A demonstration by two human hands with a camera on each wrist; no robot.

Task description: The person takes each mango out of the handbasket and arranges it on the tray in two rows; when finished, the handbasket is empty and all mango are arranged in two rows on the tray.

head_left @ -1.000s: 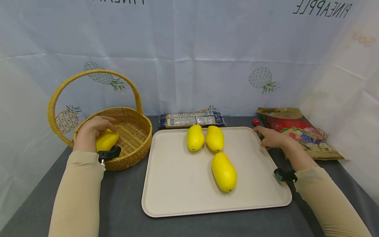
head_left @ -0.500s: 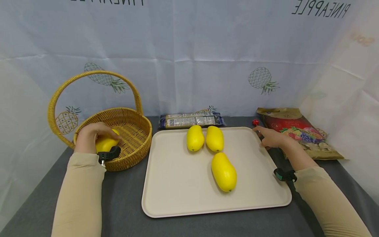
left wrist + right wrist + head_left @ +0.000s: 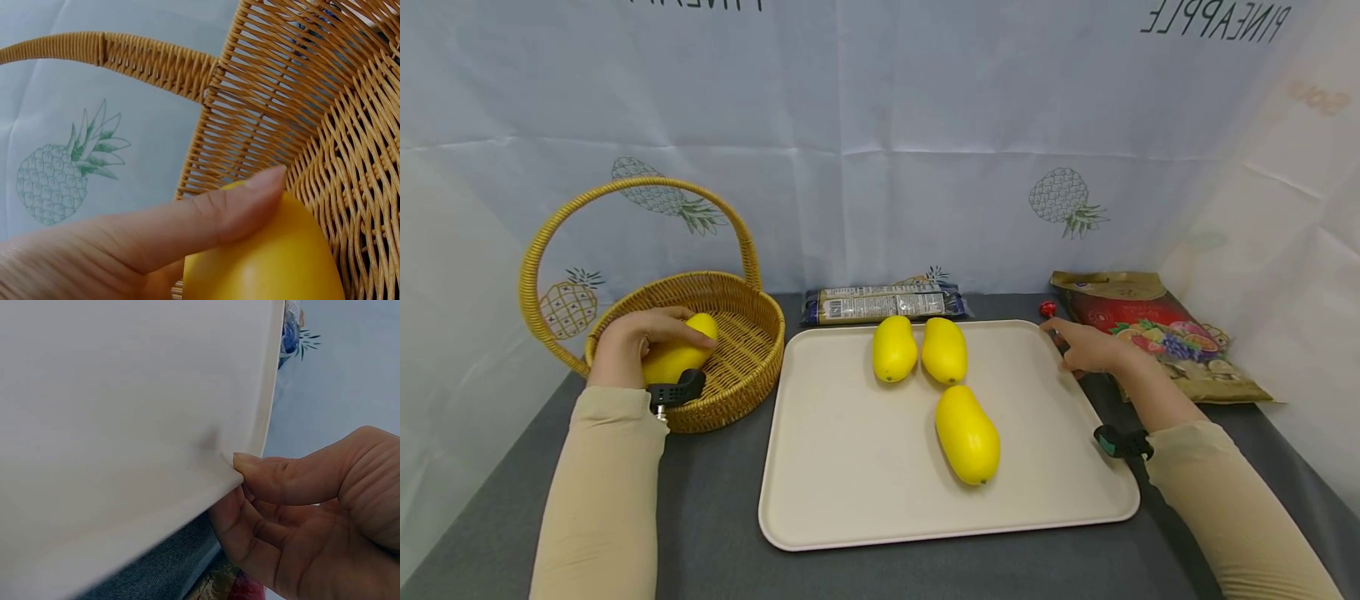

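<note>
In the head view, my left hand [image 3: 651, 337] grips a smooth yellow mango [image 3: 679, 354] inside the left part of the wicker basket [image 3: 760, 367]. The left wrist view shows the thumb laid over the mango [image 3: 275, 250], with the woven wall beside it. At the right, my right hand [image 3: 1086, 348] pinches the far right corner of the cream tray [image 3: 850, 467]. Seen from the right wrist, thumb above and fingers below hold the tray's rim [image 3: 267, 412]. On the tray lie two mangoes side by side at the back [image 3: 895, 350] and a bigger one [image 3: 967, 435] nearer the front.
A dark blue packet [image 3: 883, 304] lies behind the tray. Right of it are a small red ball-like thing [image 3: 1048, 310] and a red and gold bag [image 3: 1157, 333]. The basket's tall handle [image 3: 647, 180] arches over its opening. Pineapple-print cloth [image 3: 925, 100] hangs behind.
Inside the basket, the left hand and its grip on the mango have shifted, and the mango's tip now points to the upper right. The right hand and tray stay where they were.
</note>
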